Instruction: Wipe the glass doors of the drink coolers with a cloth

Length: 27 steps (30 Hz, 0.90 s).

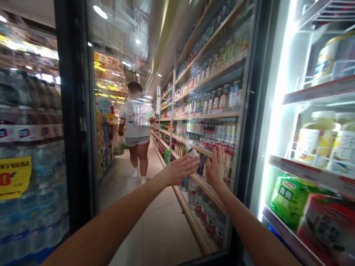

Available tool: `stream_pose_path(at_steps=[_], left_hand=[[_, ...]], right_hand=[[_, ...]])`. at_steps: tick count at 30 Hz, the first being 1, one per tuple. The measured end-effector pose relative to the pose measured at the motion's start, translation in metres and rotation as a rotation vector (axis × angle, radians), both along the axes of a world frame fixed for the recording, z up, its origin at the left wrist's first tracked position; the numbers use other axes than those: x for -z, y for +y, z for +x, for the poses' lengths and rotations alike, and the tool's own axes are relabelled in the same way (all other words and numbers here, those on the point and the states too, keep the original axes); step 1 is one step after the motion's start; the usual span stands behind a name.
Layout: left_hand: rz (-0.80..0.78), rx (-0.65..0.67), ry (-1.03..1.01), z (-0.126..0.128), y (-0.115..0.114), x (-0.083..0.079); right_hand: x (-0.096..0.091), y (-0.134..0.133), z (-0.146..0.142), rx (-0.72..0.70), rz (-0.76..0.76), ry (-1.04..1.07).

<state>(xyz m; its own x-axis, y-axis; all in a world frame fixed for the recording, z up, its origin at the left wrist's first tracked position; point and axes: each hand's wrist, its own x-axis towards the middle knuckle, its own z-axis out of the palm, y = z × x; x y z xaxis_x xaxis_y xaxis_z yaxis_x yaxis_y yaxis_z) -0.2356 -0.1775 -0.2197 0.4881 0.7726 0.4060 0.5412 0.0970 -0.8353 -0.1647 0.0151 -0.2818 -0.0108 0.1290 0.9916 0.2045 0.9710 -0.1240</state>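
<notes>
In front of me is the glass door of a lit display fridge, swung out with a black frame. My left hand reaches to the glass with its fingers straight and close together. A crumpled white cloth, perhaps a tissue, shows at those fingers, held against the pane. Just right of it, my right hand is raised with fingers spread and palm toward the glass, holding nothing. Whether that palm touches the pane I cannot tell.
At right are fridge shelves with yellow-labelled bottles, a green pack and a red pack. Stacked water bottles stand at left. Through the glass appear a person in the aisle and long drink shelves.
</notes>
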Motion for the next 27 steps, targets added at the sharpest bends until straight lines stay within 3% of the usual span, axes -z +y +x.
stream_pose_path(at_steps=[2,6,12,15,19,27], left_hand=[[0.066,0.007,-0.007,0.002,0.011,-0.01],[0.351,-0.047,-0.109,0.009,0.037,-0.037],[-0.027,0.042,0.043,0.014,0.06,-0.037],[0.069,-0.001,-0.013,0.018,0.075,-0.049],[0.159,-0.056,-0.078,0.032,0.107,-0.065],[-0.01,-0.099,-0.037,0.065,0.166,-0.052]], right_hand=[[0.001,0.0,-0.001,0.006,0.015,0.003],[0.002,0.001,-0.004,0.022,0.039,0.027],[0.004,0.022,0.005,-0.001,0.012,-0.01],[0.006,0.044,0.011,0.035,-0.145,0.066],[0.009,0.062,0.013,0.02,-0.146,0.09],[0.017,0.067,0.008,0.01,-0.138,0.162]])
